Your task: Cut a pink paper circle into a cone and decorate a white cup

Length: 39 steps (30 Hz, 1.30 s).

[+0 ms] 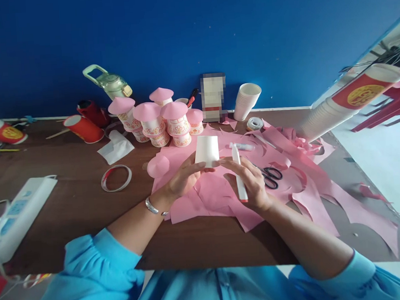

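A plain white paper cup [207,150], upside down, is gripped by my left hand [184,176], with the fingers wrapped around its lower edge. My right hand [250,183] has a white marker pen [238,177] with a red end, held upright against the fingers. The right index finger reaches across and touches the cup's side near its rim. Just behind the cup stand several decorated cup towers [177,119] with pink cone roofs and red-orange drawings. A loose pink paper cone [158,165] lies by my left hand. Black scissors [272,178] rest right of my right hand.
Cut pink paper [214,204] spreads over the table. A tape roll [116,178], a power strip [21,217] and red cups [84,129] are at the left. Stacked white cups [247,102] and a leaning cup stack [350,100] stand right. A bottle [111,85] is at the back.
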{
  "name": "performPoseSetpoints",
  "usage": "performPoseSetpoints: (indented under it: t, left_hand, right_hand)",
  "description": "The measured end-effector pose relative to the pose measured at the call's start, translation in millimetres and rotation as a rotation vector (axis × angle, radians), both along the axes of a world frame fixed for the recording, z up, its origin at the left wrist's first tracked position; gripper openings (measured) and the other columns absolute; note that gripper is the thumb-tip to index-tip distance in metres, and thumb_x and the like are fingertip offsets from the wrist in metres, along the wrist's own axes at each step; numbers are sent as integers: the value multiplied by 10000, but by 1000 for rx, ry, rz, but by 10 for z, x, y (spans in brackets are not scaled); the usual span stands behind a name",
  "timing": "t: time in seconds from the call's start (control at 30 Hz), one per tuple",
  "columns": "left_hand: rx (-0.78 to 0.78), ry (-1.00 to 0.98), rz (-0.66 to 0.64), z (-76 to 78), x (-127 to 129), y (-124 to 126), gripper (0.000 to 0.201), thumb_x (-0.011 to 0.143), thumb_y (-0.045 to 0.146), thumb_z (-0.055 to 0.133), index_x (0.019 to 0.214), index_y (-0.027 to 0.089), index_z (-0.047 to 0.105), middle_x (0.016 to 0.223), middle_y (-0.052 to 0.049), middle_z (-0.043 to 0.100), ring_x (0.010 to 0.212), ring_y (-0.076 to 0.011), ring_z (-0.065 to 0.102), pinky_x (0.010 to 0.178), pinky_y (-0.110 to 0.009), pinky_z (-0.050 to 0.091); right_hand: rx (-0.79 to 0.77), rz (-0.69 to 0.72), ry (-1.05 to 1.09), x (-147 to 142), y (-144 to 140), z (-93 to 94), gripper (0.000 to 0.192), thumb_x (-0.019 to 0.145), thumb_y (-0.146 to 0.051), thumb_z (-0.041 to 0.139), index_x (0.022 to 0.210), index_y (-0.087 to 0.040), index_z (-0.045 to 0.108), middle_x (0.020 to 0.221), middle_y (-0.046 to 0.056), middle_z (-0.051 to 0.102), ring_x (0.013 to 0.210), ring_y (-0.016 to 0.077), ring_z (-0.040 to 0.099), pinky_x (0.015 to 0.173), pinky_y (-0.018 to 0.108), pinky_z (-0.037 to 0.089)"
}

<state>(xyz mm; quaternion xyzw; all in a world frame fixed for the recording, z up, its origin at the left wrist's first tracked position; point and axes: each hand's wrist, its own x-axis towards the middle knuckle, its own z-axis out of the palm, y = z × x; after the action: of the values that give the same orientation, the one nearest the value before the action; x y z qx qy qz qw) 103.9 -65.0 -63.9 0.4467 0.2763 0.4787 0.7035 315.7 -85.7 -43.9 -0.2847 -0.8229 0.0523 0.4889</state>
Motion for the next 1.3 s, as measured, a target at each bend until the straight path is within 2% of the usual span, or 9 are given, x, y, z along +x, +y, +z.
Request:
performPoseSetpoints:
  t: [0.13, 0.3, 0.43, 0.57, 0.73, 0.83, 1.0, 1.3]
  left_hand:
    - [-15, -50, -29, -12, 12, 16, 333, 916, 366, 746, 1232, 262, 719, 1289, -78, 729, 1272, -299, 653, 1018, -430, 551]
    - [-6, -47, 7, -54, 30, 25, 366, 959, 427, 703, 1261, 221, 689, 1377, -112, 673, 1288, -301, 620, 1030, -427, 529]
    - [66, 90, 49, -74, 18, -4, 381, 1017, 465, 612, 1327, 245, 642, 1336, -90, 669, 1261, -268, 597, 1058, -408, 500]
    - [166, 225, 126, -52, -7, -42, 293, 1029, 422, 602, 1272, 277, 676, 1267, -44, 663, 1235, -246, 574, 1079, -377, 472]
    - [260, 270, 111, -10, -7, -54, 321, 1044, 398, 583, 1321, 262, 671, 1334, -63, 658, 1258, -244, 568, 1072, -348, 462]
    - [240, 269, 110, 12, 2, -60, 305, 1037, 386, 600, 1307, 275, 687, 1314, -59, 659, 1258, -250, 558, 1075, -354, 458]
    - [133, 176, 134, 59, 9, -86, 231, 962, 341, 718, 1170, 244, 749, 1204, -73, 670, 1232, -273, 550, 1074, -364, 449]
    - [302, 315, 134, 34, 7, -78, 303, 1038, 361, 596, 1321, 281, 671, 1254, -62, 661, 1151, -241, 576, 1028, -353, 478]
  right_hand:
    - [-36, -15, 103, 7, -83, 91, 378, 1086, -383, 514, 1421, -267, 644, 982, 87, 678, 813, 222, 688, 677, 388, 624]
    - [-45, 19, 91, -43, -166, 227, 309, 990, -146, 607, 1273, -249, 676, 911, 64, 741, 809, 225, 723, 668, 367, 626]
    - [14, -16, 80, -74, -160, 232, 244, 941, -111, 635, 1149, -236, 668, 846, 44, 753, 721, 202, 734, 637, 336, 627]
    - [76, -11, 2, -71, -154, 204, 299, 914, -95, 653, 1174, -243, 656, 834, 25, 763, 711, 193, 748, 623, 314, 636]
    - [112, -34, -33, -54, -140, 183, 263, 920, -95, 657, 1145, -230, 645, 828, 30, 755, 698, 181, 737, 601, 294, 622]
    - [121, -38, -39, -44, -125, 171, 268, 912, -85, 660, 1145, -216, 645, 821, 40, 748, 696, 184, 732, 598, 293, 611]
    - [103, -30, -33, -45, -116, 164, 315, 921, -100, 658, 1199, -250, 653, 833, 15, 751, 689, 171, 722, 602, 286, 602]
    - [127, -54, -54, -60, -118, 190, 293, 933, -95, 644, 1183, -249, 633, 828, 16, 753, 681, 168, 738, 596, 281, 614]
